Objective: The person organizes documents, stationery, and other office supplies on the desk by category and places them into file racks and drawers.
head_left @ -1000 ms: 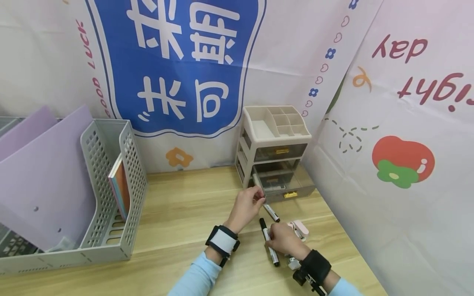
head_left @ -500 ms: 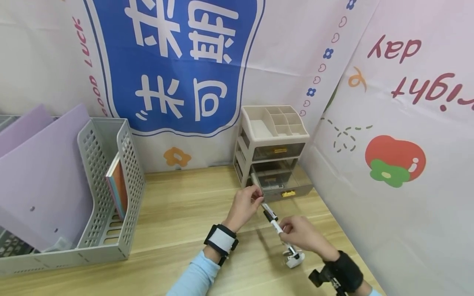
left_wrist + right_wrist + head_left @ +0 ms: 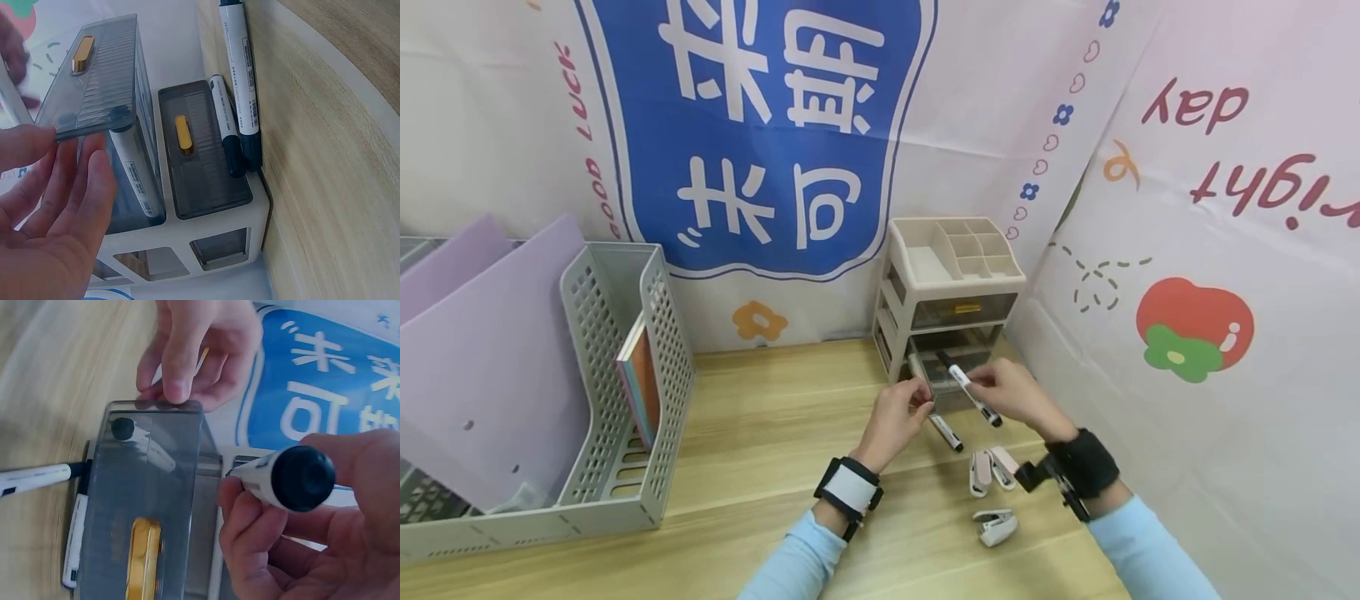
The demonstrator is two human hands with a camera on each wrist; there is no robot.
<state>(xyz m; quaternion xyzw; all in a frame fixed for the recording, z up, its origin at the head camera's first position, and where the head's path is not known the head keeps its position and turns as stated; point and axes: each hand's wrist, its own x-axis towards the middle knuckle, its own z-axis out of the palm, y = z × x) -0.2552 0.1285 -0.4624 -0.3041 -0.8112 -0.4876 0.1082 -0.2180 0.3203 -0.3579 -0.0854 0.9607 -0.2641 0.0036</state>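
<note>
- The right hand (image 3: 1018,396) is grasping a marker (image 3: 967,387) between thumb and fingers. A second ago both were down on the table, well in front of the drawer unit (image 3: 970,287); half a second ago they were coming up off the wood. Now they are reaching the unit's pulled-out drawer (image 3: 94,81), the marker slanting with its far end toward the opening.
- The left hand (image 3: 895,417) is staying where it was, pinching the front left corner of that drawer, which is still standing out from the unit beneath its closed top drawer (image 3: 940,312).
- Inside the pulled-out drawer, another marker (image 3: 137,169) is lying along the unit's left side, as before.
- Two more markers are resting outside by the unit's closed bottom drawer (image 3: 187,181): a shorter-looking one (image 3: 225,112) against its front and a longer-looking one (image 3: 242,69) just beside that.
- Three staplers are now showing fully, in front of the unit, since the right hand is no longer covering them: two pinkish ones (image 3: 980,473) side by side, and a whitish one (image 3: 996,527) farther out from the unit.
- Well to the unit's left, the grey file rack (image 3: 651,500) is standing unchanged, holding purple folders (image 3: 497,358) and thin books (image 3: 642,383).
</note>
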